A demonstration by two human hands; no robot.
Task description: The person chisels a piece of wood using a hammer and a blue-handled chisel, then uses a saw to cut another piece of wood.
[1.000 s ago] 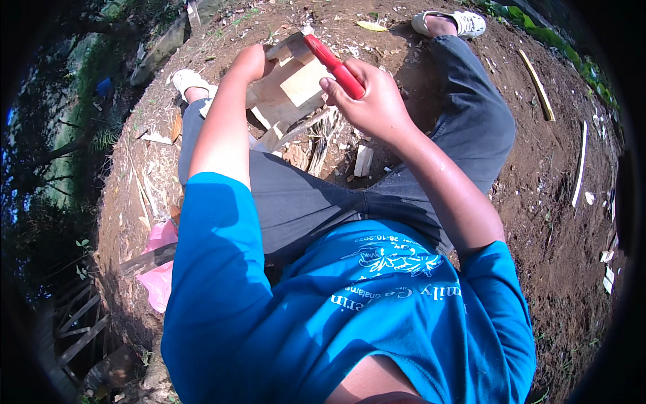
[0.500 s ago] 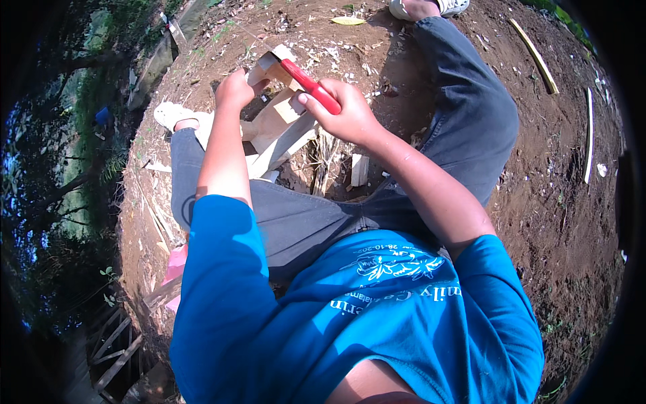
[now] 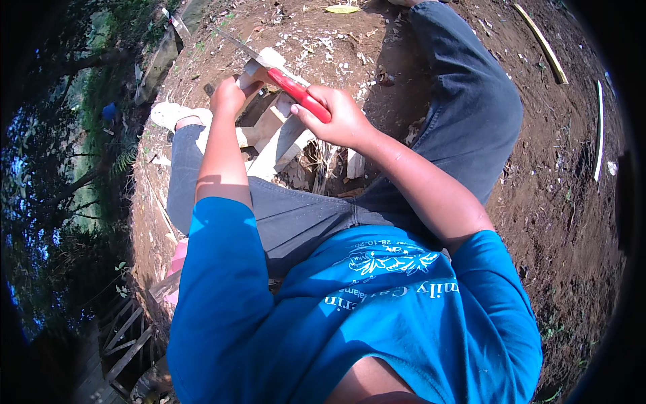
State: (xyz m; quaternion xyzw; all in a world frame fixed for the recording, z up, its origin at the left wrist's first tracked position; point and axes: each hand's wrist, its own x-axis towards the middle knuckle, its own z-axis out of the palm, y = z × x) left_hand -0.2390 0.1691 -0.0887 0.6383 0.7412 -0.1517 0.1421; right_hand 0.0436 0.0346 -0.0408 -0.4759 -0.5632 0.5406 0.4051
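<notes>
My left hand (image 3: 229, 98) is closed around a pale, shaped piece of wood (image 3: 252, 75) and holds it out in front of me. In my closed right hand (image 3: 340, 116) is a red-handled blade (image 3: 300, 93). Its long, thin, dark blade points away to the far left and crosses the wood's upper end, seemingly against it. Whether it is a knife or a saw is too small to tell. Below the hands, a pale wooden block (image 3: 270, 124) and a thick squared timber (image 3: 278, 153) lie between my legs.
My bent legs in grey trousers (image 3: 464, 124) frame the spot. Wood chips (image 3: 323, 42) litter the brown soil. A short wood offcut (image 3: 355, 163) lies near my crotch. Long strips (image 3: 542, 44) rest at the right. Green plants (image 3: 67, 168) and a slope edge are on the left.
My right hand has moved slightly left and nearer, and more of the blade shows past the wood. My left hand keeps its hold on the wood. The view has shifted a little.
</notes>
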